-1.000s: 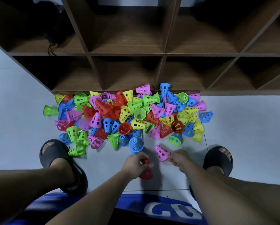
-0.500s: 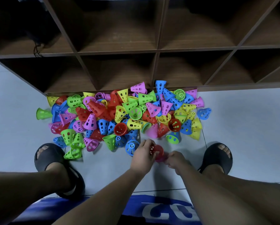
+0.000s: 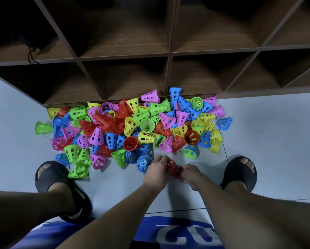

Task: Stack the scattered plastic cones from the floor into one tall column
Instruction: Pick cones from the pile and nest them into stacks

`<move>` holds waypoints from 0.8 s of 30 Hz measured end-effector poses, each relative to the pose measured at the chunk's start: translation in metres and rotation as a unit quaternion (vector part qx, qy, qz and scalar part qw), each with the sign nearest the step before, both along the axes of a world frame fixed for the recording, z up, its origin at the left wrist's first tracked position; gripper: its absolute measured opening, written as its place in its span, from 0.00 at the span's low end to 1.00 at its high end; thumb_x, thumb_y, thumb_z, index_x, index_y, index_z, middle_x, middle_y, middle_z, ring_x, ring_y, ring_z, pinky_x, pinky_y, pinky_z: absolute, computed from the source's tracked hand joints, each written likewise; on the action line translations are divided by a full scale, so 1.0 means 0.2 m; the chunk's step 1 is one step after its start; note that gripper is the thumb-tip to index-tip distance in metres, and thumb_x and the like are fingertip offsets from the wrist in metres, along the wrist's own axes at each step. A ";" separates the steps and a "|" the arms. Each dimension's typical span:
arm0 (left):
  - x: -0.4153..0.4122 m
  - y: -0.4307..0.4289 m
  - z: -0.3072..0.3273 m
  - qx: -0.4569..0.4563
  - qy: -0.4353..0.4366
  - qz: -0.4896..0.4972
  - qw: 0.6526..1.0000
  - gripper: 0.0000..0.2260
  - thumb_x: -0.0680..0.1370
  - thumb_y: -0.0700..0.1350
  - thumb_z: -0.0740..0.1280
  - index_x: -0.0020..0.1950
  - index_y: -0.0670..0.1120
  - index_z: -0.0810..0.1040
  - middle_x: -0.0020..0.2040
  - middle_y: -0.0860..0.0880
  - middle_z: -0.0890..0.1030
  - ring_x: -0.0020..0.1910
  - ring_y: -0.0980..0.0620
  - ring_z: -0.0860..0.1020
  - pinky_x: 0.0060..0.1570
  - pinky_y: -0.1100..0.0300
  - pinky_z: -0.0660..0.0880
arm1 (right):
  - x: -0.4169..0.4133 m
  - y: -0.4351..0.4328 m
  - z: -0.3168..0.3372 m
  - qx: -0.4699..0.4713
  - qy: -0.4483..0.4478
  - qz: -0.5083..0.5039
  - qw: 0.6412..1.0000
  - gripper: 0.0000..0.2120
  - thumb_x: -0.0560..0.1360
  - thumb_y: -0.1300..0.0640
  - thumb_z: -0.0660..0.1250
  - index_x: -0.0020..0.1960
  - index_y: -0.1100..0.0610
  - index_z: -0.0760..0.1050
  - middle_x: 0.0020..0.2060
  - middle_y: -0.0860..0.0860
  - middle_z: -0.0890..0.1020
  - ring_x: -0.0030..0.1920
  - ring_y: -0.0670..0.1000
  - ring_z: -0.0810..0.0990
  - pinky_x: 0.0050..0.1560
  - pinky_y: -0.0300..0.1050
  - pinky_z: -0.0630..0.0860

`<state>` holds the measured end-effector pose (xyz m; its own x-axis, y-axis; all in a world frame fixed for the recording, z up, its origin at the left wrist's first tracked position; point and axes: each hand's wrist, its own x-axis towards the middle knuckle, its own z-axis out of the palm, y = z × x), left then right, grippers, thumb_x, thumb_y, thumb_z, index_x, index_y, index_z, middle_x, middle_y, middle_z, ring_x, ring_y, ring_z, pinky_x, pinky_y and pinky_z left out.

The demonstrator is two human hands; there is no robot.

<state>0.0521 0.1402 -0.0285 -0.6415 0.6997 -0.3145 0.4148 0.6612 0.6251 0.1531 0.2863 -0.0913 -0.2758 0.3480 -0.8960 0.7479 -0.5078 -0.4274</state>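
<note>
We judge cones (image 3: 132,123) light, stiff, slick, thin-walled. Best pinched at rim or through side holes. Pile lies on floor (image 3: 269,133) against shelf (image 3: 169,53) foot, green strays at left. Left hand (image 3: 157,170) grips red cone (image 3: 171,166) just in front of pile. Right hand (image 3: 190,174) is curled against it, but we cannot tell its hold. Floor is smooth pale tile, so cones may skid. Shelf is dark wood.

Left grip (image 3: 157,170) holding red cone (image 3: 171,166), right grip (image 3: 189,174) beside
</note>
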 end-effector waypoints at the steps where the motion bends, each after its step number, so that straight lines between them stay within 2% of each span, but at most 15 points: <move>1: 0.00 0.00 -0.01 -0.005 -0.002 -0.006 1.000 0.16 0.76 0.41 0.69 0.64 0.50 0.78 0.59 0.49 0.79 0.53 0.43 0.81 0.48 0.47 0.80 | 0.00 0.00 0.00 0.008 0.000 -0.005 1.000 0.06 0.77 0.68 0.68 0.47 0.62 0.83 0.46 0.63 0.87 0.49 0.61 0.88 0.46 0.50 0.86; 4: 0.00 -0.02 -0.01 -0.010 -0.008 -0.013 1.000 0.17 0.78 0.42 0.68 0.67 0.49 0.78 0.63 0.50 0.78 0.55 0.45 0.81 0.52 0.49 0.80 | 0.01 0.05 0.01 0.060 -0.005 -0.036 0.998 0.11 0.70 0.66 0.71 0.51 0.57 0.80 0.45 0.62 0.85 0.47 0.61 0.86 0.50 0.55 0.85; 6: -0.02 -0.03 0.00 0.007 -0.008 0.003 1.000 0.16 0.79 0.44 0.69 0.67 0.50 0.78 0.64 0.51 0.78 0.51 0.48 0.83 0.51 0.50 0.81 | 0.03 0.11 -0.01 0.082 0.029 -0.066 0.994 0.21 0.63 0.63 0.72 0.56 0.61 0.78 0.44 0.63 0.82 0.42 0.62 0.82 0.43 0.54 0.81; 7: -0.04 -0.03 0.00 0.020 -0.005 0.012 1.000 0.15 0.79 0.45 0.70 0.66 0.50 0.78 0.63 0.52 0.79 0.50 0.49 0.83 0.50 0.51 0.81 | 0.02 0.13 -0.01 0.088 0.050 -0.084 0.991 0.22 0.65 0.64 0.72 0.58 0.63 0.76 0.45 0.63 0.80 0.41 0.61 0.80 0.39 0.51 0.79; 9: -0.08 -0.04 0.04 0.048 0.007 0.031 0.998 0.13 0.79 0.46 0.71 0.64 0.50 0.79 0.60 0.51 0.80 0.46 0.52 0.83 0.48 0.55 0.80 | -0.01 0.16 0.02 0.133 0.044 -0.100 0.985 0.10 0.75 0.66 0.69 0.56 0.60 0.77 0.46 0.60 0.83 0.40 0.58 0.83 0.36 0.46 0.79; 13: -0.17 -0.05 0.13 0.113 0.038 0.080 0.990 0.08 0.79 0.43 0.71 0.58 0.49 0.80 0.51 0.52 0.81 0.39 0.59 0.76 0.43 0.62 0.72 | -0.08 0.18 0.06 0.269 0.011 -0.102 0.958 0.03 0.73 0.58 0.67 0.45 0.51 0.77 0.38 0.50 0.86 0.38 0.50 0.87 0.44 0.56 0.85; 15: -0.21 -0.05 0.17 0.142 0.045 0.090 0.985 0.06 0.79 0.42 0.71 0.55 0.49 0.81 0.49 0.53 0.81 0.40 0.59 0.77 0.44 0.60 0.74 | -0.10 0.18 0.07 0.285 0.017 -0.108 0.952 0.03 0.74 0.57 0.67 0.47 0.51 0.76 0.38 0.50 0.86 0.38 0.49 0.87 0.45 0.58 0.85; 19: -0.26 -0.05 0.21 0.171 0.062 0.094 0.979 0.02 0.80 0.45 0.68 0.52 0.50 0.80 0.47 0.54 0.81 0.42 0.57 0.79 0.44 0.60 0.75 | -0.13 0.18 0.03 0.265 0.024 -0.118 0.957 0.10 0.73 0.56 0.66 0.52 0.45 0.76 0.38 0.45 0.85 0.41 0.50 0.87 0.49 0.59 0.85; 21: -0.29 -0.06 0.23 0.177 0.077 0.105 0.976 0.03 0.80 0.46 0.68 0.52 0.50 0.80 0.48 0.55 0.81 0.45 0.56 0.79 0.45 0.61 0.74 | -0.14 0.17 0.02 0.254 0.028 -0.129 0.958 0.12 0.73 0.56 0.66 0.54 0.44 0.77 0.39 0.46 0.85 0.43 0.51 0.87 0.51 0.60 0.85; 24: -0.35 -0.10 0.22 0.155 0.093 0.159 0.971 0.03 0.80 0.45 0.70 0.53 0.49 0.81 0.48 0.55 0.82 0.46 0.55 0.78 0.45 0.58 0.75 | -0.15 0.16 0.07 0.241 0.022 -0.143 0.960 0.12 0.76 0.59 0.65 0.58 0.49 0.78 0.42 0.51 0.86 0.43 0.55 0.86 0.49 0.53 0.83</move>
<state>-0.0181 0.1197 0.0164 -0.8660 0.4997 0.0212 0.3454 0.5670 0.7478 0.1240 0.3183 -0.0777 -0.1416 0.7856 -0.6024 0.5833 -0.4254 -0.6919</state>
